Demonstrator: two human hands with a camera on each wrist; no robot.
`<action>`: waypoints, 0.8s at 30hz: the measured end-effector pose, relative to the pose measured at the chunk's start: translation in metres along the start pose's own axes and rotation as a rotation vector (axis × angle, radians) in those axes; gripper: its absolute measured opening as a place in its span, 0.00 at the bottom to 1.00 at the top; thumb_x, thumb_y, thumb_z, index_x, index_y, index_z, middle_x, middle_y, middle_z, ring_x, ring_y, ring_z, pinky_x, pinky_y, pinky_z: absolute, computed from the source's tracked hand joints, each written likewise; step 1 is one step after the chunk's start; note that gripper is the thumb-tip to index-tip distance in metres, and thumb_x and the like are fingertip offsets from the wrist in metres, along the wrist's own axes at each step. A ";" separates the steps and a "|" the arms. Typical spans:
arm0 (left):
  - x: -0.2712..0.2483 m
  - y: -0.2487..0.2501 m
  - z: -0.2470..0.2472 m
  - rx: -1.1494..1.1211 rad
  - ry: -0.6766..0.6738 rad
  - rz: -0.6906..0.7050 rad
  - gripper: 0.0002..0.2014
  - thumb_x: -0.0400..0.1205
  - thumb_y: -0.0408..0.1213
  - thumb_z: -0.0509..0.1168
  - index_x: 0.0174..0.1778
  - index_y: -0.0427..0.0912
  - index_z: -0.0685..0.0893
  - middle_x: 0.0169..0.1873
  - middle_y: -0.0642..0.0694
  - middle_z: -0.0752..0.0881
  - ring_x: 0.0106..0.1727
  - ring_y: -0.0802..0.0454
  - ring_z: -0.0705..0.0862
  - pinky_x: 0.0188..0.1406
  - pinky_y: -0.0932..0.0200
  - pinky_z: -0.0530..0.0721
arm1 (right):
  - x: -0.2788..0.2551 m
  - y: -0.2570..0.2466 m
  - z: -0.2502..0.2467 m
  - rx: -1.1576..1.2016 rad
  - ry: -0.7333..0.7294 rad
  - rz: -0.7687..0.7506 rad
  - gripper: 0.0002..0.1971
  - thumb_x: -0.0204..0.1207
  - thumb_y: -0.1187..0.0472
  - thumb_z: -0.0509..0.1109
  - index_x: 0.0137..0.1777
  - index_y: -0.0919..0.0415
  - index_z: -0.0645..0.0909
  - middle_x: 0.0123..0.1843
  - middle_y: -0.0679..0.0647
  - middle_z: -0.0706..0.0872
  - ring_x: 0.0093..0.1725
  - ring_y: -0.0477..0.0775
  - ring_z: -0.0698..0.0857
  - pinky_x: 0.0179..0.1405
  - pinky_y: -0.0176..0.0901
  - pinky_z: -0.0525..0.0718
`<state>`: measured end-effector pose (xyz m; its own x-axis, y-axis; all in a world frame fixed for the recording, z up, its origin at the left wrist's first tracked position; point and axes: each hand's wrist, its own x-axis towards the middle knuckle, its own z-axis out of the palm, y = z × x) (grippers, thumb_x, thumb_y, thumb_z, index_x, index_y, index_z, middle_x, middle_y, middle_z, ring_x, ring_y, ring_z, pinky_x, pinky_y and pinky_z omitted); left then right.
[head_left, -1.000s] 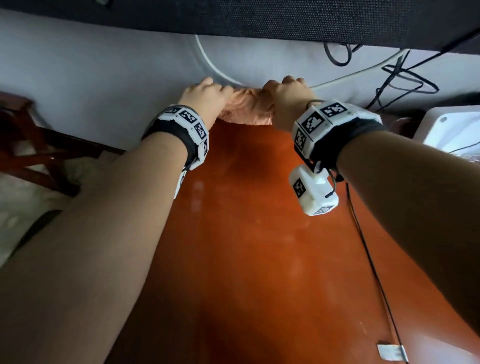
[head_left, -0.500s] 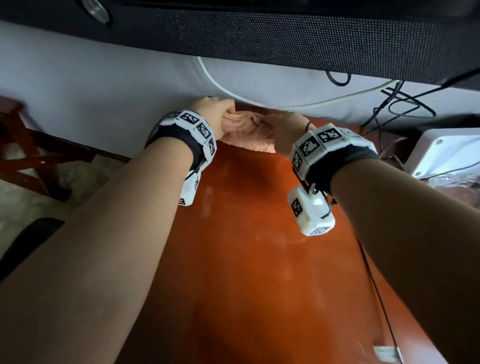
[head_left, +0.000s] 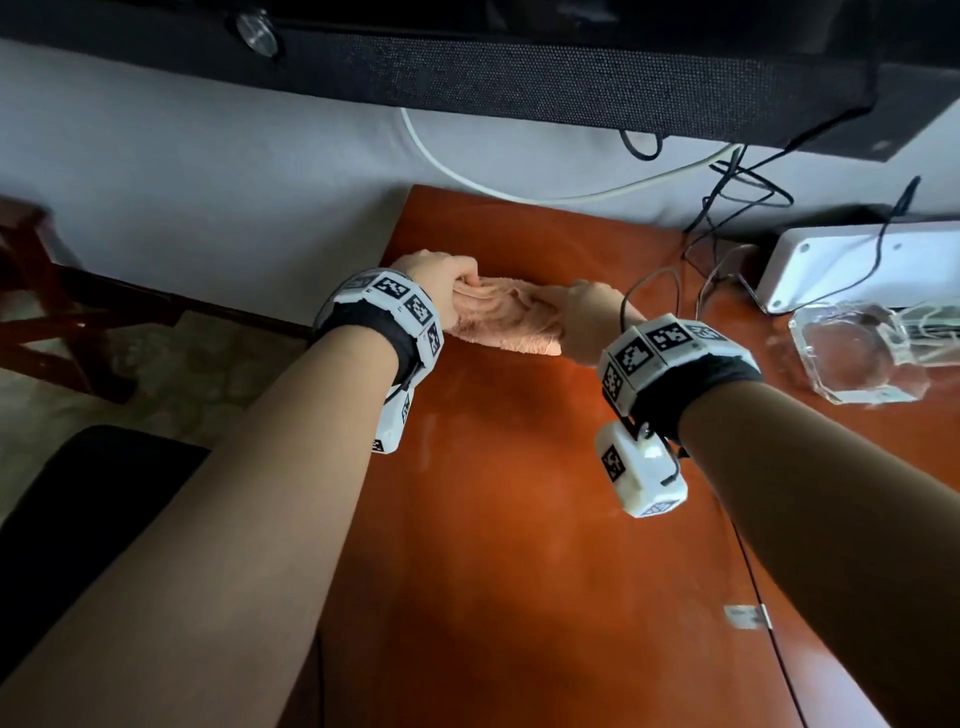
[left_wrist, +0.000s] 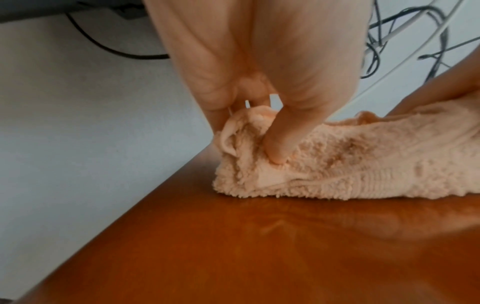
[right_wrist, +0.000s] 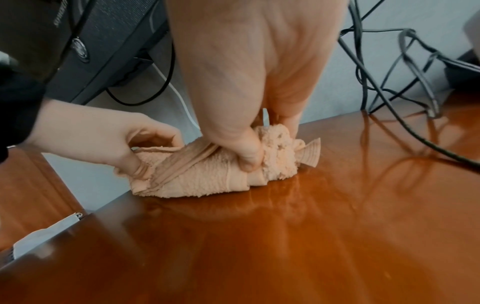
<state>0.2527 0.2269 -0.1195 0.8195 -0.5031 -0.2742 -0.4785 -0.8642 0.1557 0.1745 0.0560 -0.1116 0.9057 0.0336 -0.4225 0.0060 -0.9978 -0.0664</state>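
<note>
A glossy reddish-brown wooden table bears a bunched peach terry towel near its far left corner. On the right stands a clear glass ashtray, with a white box just behind it. Black cables trail between the box and the towel. A small white tag lies near the right edge.

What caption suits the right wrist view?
Left hand and right hand grip opposite ends of a bunched peach towel on a wooden table, cables behind.

Right hand and left hand grip the peach towel (bunched up) on the wooden table.
</note>
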 end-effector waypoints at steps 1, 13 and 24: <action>-0.004 0.002 0.001 0.007 -0.004 0.006 0.22 0.74 0.28 0.66 0.61 0.53 0.80 0.58 0.47 0.84 0.54 0.42 0.82 0.44 0.56 0.78 | -0.004 -0.001 0.003 -0.006 -0.002 0.002 0.37 0.78 0.65 0.64 0.82 0.42 0.53 0.70 0.59 0.77 0.67 0.61 0.79 0.59 0.47 0.80; -0.051 0.020 0.013 0.019 -0.042 0.032 0.22 0.76 0.28 0.65 0.64 0.50 0.78 0.62 0.46 0.80 0.56 0.43 0.80 0.43 0.57 0.73 | -0.052 -0.009 0.024 -0.046 -0.023 0.008 0.35 0.79 0.65 0.63 0.83 0.48 0.52 0.70 0.59 0.75 0.69 0.58 0.76 0.66 0.45 0.73; -0.089 0.028 0.026 -0.009 -0.065 0.049 0.21 0.75 0.29 0.66 0.62 0.51 0.79 0.62 0.47 0.81 0.57 0.43 0.81 0.45 0.57 0.76 | -0.097 -0.019 0.041 -0.009 -0.015 0.003 0.35 0.79 0.66 0.62 0.83 0.47 0.53 0.67 0.59 0.77 0.67 0.59 0.76 0.63 0.45 0.73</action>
<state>0.1581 0.2475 -0.1158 0.7731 -0.5437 -0.3267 -0.5142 -0.8388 0.1790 0.0689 0.0741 -0.1068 0.8993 0.0317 -0.4362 0.0076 -0.9984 -0.0567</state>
